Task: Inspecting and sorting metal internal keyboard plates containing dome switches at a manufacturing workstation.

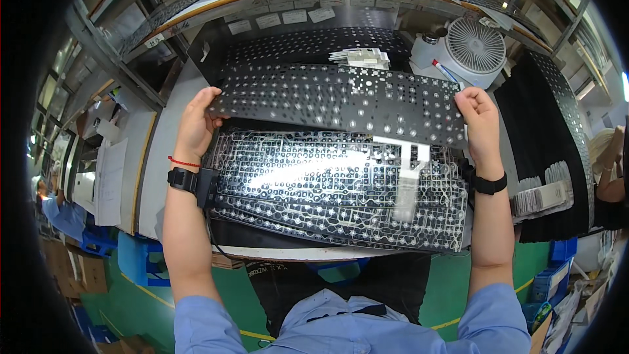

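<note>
Two ends of a black sheet (341,100) sit clamped between fingers of the left hand (198,120) and right hand (480,117), above glare-streaked films (314,187), apparently stacked.

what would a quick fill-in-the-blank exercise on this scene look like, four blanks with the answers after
The left hand and the right hand grip a dotted sheet whose base colour is ____.
The thin cord bracelet is ____.
Of the two hands, the fan is nearer the ____ one.
The floor is mainly ____.

Missing words: black; red; right; green
</note>
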The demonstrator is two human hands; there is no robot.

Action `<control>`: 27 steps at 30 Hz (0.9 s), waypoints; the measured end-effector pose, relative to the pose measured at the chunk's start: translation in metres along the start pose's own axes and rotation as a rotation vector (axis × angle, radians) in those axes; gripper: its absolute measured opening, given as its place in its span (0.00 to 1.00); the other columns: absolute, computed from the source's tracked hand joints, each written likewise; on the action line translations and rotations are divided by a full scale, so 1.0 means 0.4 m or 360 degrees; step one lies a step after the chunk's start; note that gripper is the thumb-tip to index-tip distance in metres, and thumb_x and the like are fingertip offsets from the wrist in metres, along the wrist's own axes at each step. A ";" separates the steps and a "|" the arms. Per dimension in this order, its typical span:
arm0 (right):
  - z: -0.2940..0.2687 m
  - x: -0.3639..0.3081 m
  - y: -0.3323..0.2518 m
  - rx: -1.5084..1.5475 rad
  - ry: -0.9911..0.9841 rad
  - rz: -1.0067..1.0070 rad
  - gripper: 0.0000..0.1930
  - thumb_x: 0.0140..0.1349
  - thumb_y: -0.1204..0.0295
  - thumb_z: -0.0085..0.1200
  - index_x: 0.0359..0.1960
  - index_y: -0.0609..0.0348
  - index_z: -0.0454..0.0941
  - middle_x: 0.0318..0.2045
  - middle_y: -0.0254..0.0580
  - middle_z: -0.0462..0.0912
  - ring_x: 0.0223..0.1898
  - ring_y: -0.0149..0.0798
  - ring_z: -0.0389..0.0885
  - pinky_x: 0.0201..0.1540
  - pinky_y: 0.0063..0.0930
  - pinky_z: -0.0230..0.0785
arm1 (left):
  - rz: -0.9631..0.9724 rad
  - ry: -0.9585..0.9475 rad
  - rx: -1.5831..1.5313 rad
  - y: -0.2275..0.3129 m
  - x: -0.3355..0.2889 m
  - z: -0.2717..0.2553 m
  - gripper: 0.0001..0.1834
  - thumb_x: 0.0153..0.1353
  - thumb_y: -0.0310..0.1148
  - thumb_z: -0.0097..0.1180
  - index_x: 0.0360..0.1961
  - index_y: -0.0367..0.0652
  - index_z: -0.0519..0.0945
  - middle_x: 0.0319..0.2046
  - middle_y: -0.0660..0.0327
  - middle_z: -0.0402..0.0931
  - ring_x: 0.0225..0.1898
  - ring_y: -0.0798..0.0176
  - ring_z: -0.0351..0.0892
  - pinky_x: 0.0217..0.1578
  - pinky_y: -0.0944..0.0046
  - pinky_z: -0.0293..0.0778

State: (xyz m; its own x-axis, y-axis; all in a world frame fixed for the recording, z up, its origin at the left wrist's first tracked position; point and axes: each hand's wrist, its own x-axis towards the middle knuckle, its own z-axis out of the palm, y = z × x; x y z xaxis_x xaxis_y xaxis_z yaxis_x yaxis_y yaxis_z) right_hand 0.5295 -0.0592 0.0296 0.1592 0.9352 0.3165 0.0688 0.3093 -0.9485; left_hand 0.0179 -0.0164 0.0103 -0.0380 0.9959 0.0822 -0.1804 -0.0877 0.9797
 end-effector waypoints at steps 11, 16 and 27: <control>0.020 -0.011 -0.011 0.0094 -0.0088 -0.0070 0.22 0.63 0.81 0.55 0.60 0.65 0.67 0.35 0.32 0.78 0.31 0.20 0.75 0.33 0.12 0.65 | -0.0168 -0.0196 0.0315 -0.009 0.003 -0.003 0.11 0.69 0.31 0.51 0.49 0.40 0.74 0.33 0.70 0.78 0.24 0.80 0.71 0.24 0.81 0.65; 0.012 -0.018 -0.027 -0.0040 -0.0135 -0.0034 0.20 0.66 0.76 0.52 0.59 0.65 0.67 0.35 0.32 0.78 0.31 0.21 0.75 0.32 0.12 0.65 | -0.0042 -0.0049 0.0094 -0.029 0.018 -0.017 0.09 0.69 0.30 0.52 0.48 0.41 0.74 0.34 0.69 0.76 0.24 0.80 0.70 0.23 0.81 0.66; 0.004 -0.026 -0.021 -0.0786 -0.0756 0.0161 0.15 0.58 0.67 0.65 0.41 0.61 0.76 0.34 0.29 0.76 0.32 0.24 0.72 0.37 0.18 0.66 | 0.0044 0.0202 -0.0199 -0.013 0.013 0.005 0.22 0.70 0.32 0.49 0.62 0.34 0.66 0.52 0.50 0.76 0.48 0.61 0.79 0.48 0.70 0.77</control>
State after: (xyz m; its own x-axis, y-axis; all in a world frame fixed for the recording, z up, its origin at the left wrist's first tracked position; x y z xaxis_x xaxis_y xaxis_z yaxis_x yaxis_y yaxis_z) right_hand 0.5259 -0.0713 0.0342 -0.2526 0.9643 0.0792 0.5347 0.2073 -0.8192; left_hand 0.0208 -0.0108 0.0062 -0.1671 0.9829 0.0775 -0.2979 -0.1252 0.9464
